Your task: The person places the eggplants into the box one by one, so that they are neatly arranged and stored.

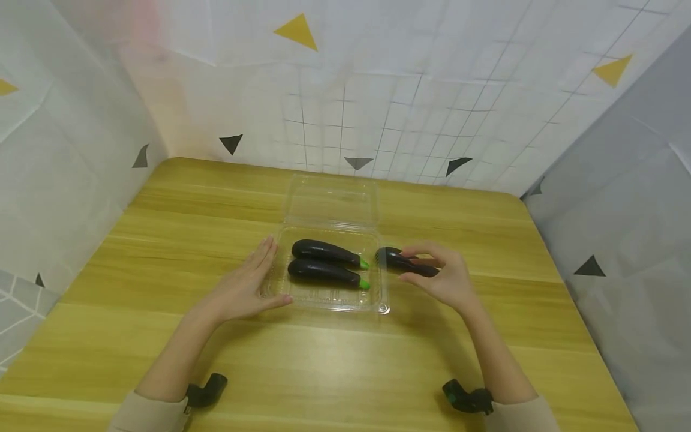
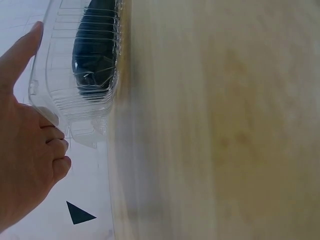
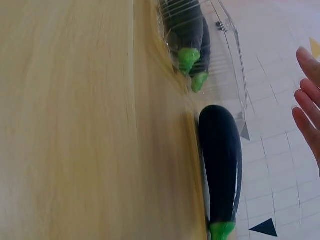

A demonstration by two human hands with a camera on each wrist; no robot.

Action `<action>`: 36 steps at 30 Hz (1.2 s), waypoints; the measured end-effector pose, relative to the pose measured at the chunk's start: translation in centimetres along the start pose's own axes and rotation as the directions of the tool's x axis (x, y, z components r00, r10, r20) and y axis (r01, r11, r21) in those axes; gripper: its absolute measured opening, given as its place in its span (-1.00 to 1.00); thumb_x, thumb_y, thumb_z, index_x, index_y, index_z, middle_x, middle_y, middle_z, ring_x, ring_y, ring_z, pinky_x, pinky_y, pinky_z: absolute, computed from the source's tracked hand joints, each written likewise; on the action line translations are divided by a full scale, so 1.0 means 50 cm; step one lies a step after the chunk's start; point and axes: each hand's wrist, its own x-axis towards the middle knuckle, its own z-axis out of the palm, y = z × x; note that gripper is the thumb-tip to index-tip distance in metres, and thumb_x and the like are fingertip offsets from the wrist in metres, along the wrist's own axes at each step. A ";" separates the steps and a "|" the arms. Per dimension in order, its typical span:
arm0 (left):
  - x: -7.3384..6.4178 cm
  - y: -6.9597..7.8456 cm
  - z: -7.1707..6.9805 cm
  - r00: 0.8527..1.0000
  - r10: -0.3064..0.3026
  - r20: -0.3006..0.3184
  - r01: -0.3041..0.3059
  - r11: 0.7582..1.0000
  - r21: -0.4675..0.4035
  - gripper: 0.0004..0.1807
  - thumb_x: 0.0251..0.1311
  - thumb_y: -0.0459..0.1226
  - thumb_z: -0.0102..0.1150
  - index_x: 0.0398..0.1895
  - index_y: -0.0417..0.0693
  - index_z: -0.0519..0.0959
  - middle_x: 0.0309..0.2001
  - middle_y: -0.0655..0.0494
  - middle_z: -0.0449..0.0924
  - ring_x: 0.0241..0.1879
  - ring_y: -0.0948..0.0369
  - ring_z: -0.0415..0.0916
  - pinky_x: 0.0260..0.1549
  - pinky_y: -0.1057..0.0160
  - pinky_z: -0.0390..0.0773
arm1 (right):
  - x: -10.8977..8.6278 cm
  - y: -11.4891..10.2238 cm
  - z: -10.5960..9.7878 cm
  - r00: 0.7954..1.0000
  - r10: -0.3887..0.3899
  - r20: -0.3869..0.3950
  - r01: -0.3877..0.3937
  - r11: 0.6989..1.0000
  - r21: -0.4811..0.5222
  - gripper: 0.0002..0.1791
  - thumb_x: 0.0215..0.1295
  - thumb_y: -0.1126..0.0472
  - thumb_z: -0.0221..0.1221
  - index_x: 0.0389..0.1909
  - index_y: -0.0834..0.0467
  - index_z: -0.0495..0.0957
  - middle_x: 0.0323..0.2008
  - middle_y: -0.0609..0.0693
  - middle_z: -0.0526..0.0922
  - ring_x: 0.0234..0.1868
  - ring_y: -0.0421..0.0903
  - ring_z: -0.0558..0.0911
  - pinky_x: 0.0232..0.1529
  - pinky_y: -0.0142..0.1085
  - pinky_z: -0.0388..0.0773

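Note:
A clear plastic clamshell box (image 1: pixel 329 303) lies on the table, its lid (image 1: pixel 332 201) folded back. Two dark purple eggplants (image 1: pixel 324 273) lie side by side inside, green stems to the right. My left hand (image 1: pixel 245 288) touches the box's left side with extended fingers, its thumb at the front left corner. Just right of the box, a third eggplant (image 3: pixel 220 165) lies on the table. My right hand (image 1: pixel 442 276) is over it, thumb and fingers spread to either side. In the right wrist view, the fingers (image 3: pixel 307 120) appear apart from that eggplant.
The wooden table (image 1: pixel 335 366) extends around the box. White sheeting with grid lines and triangles (image 1: pixel 356 120) stands behind it, with more sheeting at both sides. A black wrist device (image 1: pixel 207 390) sits at the left cuff and another (image 1: pixel 466 399) at the right cuff.

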 end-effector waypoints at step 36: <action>0.001 0.001 -0.003 1.000 -0.001 0.012 0.000 1.000 0.011 0.26 0.06 0.41 0.02 0.53 -0.10 -0.35 0.53 -0.04 -0.48 0.48 -0.07 -0.34 0.32 -0.17 0.05 | -0.033 0.025 -0.048 0.975 0.223 -0.018 -0.223 0.964 -0.142 -0.63 -0.08 0.51 0.42 -0.19 0.36 0.58 -0.17 0.30 0.64 -0.08 0.24 0.60 -0.07 0.01 0.59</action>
